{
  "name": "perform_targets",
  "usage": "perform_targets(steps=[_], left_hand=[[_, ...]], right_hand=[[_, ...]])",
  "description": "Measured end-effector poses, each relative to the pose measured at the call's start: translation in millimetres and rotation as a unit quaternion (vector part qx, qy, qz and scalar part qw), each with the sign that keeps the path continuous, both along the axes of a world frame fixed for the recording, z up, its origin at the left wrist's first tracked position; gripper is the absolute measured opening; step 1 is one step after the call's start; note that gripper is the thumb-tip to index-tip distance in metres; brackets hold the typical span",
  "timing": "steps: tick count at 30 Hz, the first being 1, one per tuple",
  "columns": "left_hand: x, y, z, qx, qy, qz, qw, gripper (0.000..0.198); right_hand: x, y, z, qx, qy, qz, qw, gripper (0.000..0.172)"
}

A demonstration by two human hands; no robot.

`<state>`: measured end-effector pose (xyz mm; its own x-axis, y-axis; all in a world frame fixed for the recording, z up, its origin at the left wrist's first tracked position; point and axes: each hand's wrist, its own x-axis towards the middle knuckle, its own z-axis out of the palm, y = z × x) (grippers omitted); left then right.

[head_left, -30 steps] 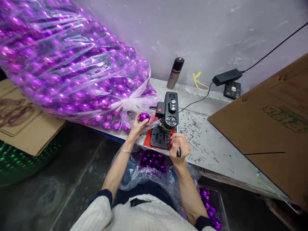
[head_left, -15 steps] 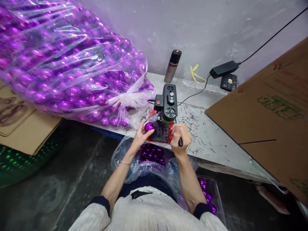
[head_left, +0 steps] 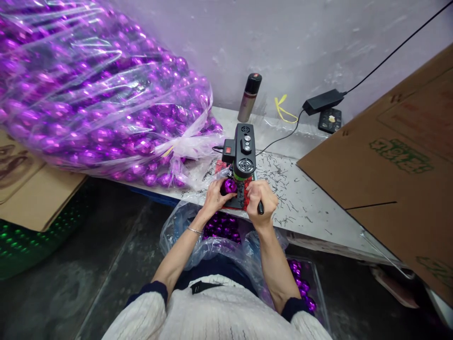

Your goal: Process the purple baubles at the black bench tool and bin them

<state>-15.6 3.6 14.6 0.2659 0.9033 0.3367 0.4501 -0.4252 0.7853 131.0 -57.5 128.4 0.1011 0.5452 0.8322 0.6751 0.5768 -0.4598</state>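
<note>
Head view: gripping glossy purple ball [head_left: 229, 185] in left hand [head_left: 214, 197] under boxy black machine [head_left: 244, 151], clenching slim handle [head_left: 261, 208] in right hand [head_left: 261, 197].

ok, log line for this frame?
left hand: holds purple ball under black machine | right hand: grips lever | big bag: on table

Glossy, mirror-bright purple ball [head_left: 229, 185] under a matt black plastic machine [head_left: 243, 151]. Clear, crinkled shiny plastic bag [head_left: 99, 89] of the same baubles. The pale tabletop [head_left: 311, 208] looks scuffed, dull. Brown matt cardboard [head_left: 389, 165], metallic spray can [head_left: 248, 97].
</note>
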Motion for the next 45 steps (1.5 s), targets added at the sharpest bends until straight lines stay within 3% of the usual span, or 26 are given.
perform_targets(steps=[8,17,23,33,45], left_hand=[[0,5,3.1,0.002,0.047,-0.019,0.999,0.065],[14,-2,-14.0,0.044,-0.011,-0.015,0.999,0.068],[18,-3,-16.5,0.064,0.019,0.002,0.998,0.060],[19,-6,-20.5,0.043,0.012,0.023,0.999,0.058],[19,-6,-18.1,0.050,0.006,0.013,0.999,0.057]], right_hand=[[0,-1,1.3,0.007,-0.003,0.007,1.000,0.025],[0,-2,-1.3,0.004,-0.003,0.012,1.000,0.025],[-1,-3,-6.7,0.009,0.004,0.001,1.000,0.025],[0,-2,-29.9,0.035,-0.015,-0.010,0.999,0.026],[0,0,-43.7,0.038,-0.002,-0.012,0.999,0.027]])
